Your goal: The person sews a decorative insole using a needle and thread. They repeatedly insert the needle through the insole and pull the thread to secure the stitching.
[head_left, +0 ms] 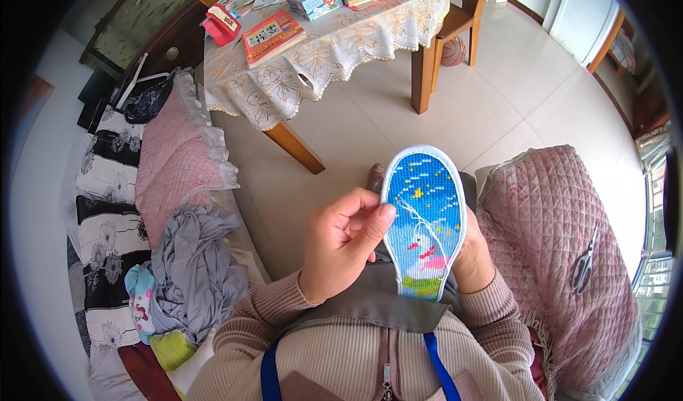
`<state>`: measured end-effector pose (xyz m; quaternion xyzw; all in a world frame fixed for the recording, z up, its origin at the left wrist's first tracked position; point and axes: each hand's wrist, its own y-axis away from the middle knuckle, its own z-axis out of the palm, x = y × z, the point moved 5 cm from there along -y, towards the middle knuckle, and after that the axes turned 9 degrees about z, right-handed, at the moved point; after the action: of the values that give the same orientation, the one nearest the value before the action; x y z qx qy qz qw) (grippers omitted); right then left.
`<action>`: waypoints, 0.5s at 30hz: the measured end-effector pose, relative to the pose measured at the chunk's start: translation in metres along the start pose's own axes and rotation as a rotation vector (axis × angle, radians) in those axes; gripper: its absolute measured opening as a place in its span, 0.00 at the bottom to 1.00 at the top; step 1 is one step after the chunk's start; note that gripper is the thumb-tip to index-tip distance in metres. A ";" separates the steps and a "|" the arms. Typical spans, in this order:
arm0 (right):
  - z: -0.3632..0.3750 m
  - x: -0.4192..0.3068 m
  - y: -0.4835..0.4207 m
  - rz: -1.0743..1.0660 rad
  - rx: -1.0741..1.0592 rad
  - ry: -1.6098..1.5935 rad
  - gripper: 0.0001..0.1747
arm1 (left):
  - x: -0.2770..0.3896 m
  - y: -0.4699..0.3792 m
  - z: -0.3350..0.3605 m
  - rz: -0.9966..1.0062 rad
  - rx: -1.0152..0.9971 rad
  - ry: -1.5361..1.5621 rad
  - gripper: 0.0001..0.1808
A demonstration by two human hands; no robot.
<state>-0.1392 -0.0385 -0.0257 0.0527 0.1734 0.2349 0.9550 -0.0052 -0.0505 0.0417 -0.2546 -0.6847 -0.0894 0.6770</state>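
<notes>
A cross-stitched insole (pixel 424 182) stands upright in front of my lap, its patterned face towards me. The pattern is a blue sky with yellow stars above a white bird on green, bordered in white. My left hand (pixel 344 241) pinches the left edge between thumb and fingers. Around the right edge is my right hand (pixel 475 254), its fingers mostly hidden behind the insole. Loose white thread (pixel 421 224) hangs in strands across the stitched face. I cannot make out a needle. A grey apron (pixel 368 299) covers my lap.
Scissors (pixel 584 267) lie on the pink quilted cover (pixel 539 214) at my right. Ahead, a table with a lace-patterned cloth (pixel 341 49) holds a red book (pixel 272 37) and a tissue box (pixel 314 0). Grey clothing (pixel 197 262) is heaped on the sofa at left.
</notes>
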 end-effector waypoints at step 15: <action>-0.032 -0.002 -0.019 -0.157 0.210 -0.120 0.12 | 0.002 0.008 -0.001 0.042 0.020 0.163 0.11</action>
<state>-0.1441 -0.0557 -0.0579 0.1529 0.1431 0.1366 0.9682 -0.0010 -0.0439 0.0418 -0.2540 -0.6229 -0.0887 0.7346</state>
